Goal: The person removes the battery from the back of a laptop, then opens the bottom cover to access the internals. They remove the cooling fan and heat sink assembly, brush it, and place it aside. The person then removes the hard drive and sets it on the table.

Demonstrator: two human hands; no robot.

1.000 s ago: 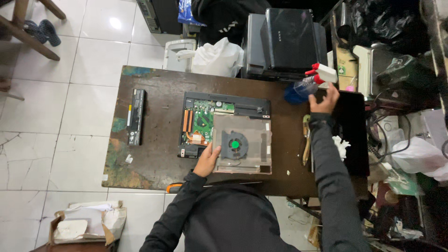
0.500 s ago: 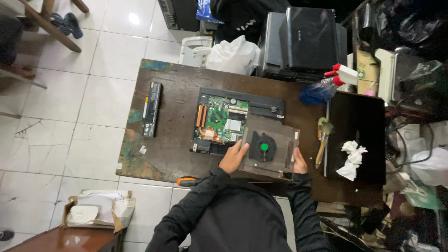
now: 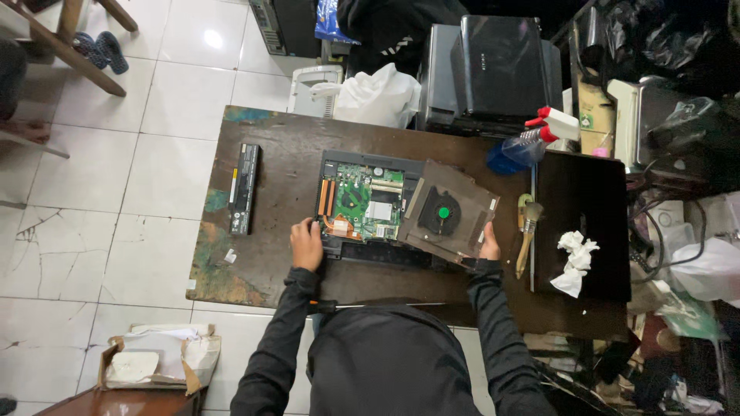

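Our right hand [image 3: 489, 245] holds the near right edge of the cover panel [image 3: 451, 213], the grip pinched on it, though the fingers are mostly hidden beneath. The panel, brown with a round fan and a green hub, sits tilted and skewed over the right half of the open laptop [image 3: 370, 204], apart from its seat there. Our left hand [image 3: 306, 244] rests on the laptop's near left corner, fingers curled against the edge; whether it clamps or merely steadies, we cannot tell.

The laptop lies in the middle of the worktop [image 3: 270, 154], its green board and copper pipes bare on the left half. We judge the step in hand to be handling the fan panel over the chassis, with the base braced. A next move would call for holding the panel level, minding any fan lead still joined beneath, which we cannot see.

Further out, a battery [image 3: 245, 189] lies well to the left. To the right lie a brush [image 3: 527, 231], a black laptop lid [image 3: 580, 216] with a crumpled tissue [image 3: 574, 262] on it, and a spray bottle [image 3: 532, 139] behind.
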